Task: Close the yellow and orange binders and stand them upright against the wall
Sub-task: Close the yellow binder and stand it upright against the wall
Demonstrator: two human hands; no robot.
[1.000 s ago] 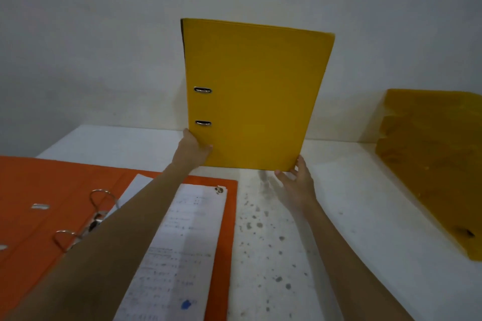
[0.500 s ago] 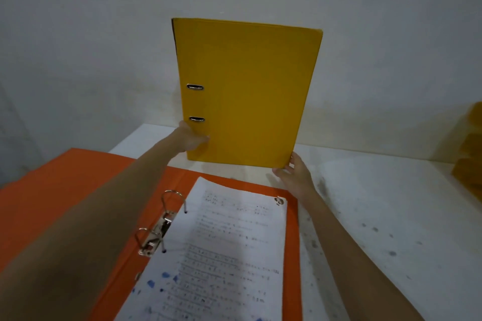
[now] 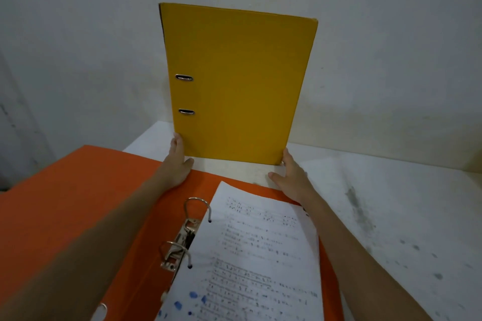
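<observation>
The closed yellow binder [image 3: 240,86] stands upright on the white table [image 3: 391,216], its back toward the wall [image 3: 365,34], spine on the left. My left hand [image 3: 177,164] holds its lower left corner, fingers around the spine edge and thumb spread off the cover. My right hand [image 3: 292,177] holds the lower right corner in the same way. The orange binder [image 3: 78,203] lies open and flat in front of it. Its metal rings [image 3: 182,237] stand open, with printed sheets [image 3: 255,255] on the right half.
The table's left edge runs just past the orange binder's open cover. Dark specks and smudges mark the tabletop to the right of my right arm.
The yellow binder has come down from the air and now stands on the table by the wall. My view has swung left, so the yellow stack at the right is out of sight.
</observation>
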